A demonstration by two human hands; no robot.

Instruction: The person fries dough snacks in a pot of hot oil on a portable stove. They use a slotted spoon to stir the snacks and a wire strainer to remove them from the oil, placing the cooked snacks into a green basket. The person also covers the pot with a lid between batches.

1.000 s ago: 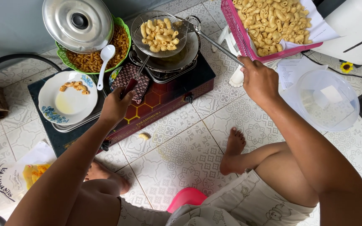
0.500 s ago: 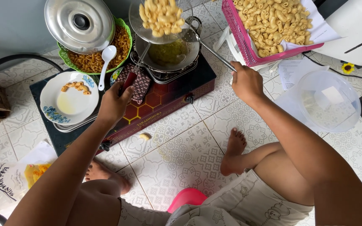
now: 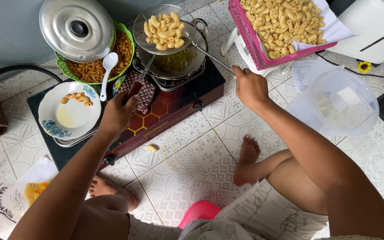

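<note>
My right hand [image 3: 250, 89] grips the long handle of a wire strainer [image 3: 141, 22] full of pale fried macaroni [image 3: 165, 31]. The strainer hangs just above a metal pot [image 3: 174, 62] of yellow oil on a dark red gas stove [image 3: 165, 106]. My left hand [image 3: 118, 113] is closed on the reddish handle of a thin metal utensil [image 3: 147, 66] that reaches into the pot. A patterned cloth [image 3: 146, 91] lies on the stove beside that hand.
A pink basket [image 3: 245, 31] of pale macaroni stands at the back right. A green basket [image 3: 63, 66] of browned macaroni carries a steel lid [image 3: 76, 29] and a white spoon [image 3: 107, 66]. Also around are a flowered plate [image 3: 72, 118], a clear plastic bowl [image 3: 345, 104] and a pink stool [image 3: 196, 213].
My right hand lifted the strainer of macaroni up out of the pot, and it now hangs a little lower than at its highest. My left hand has stayed on the utensil handle.
</note>
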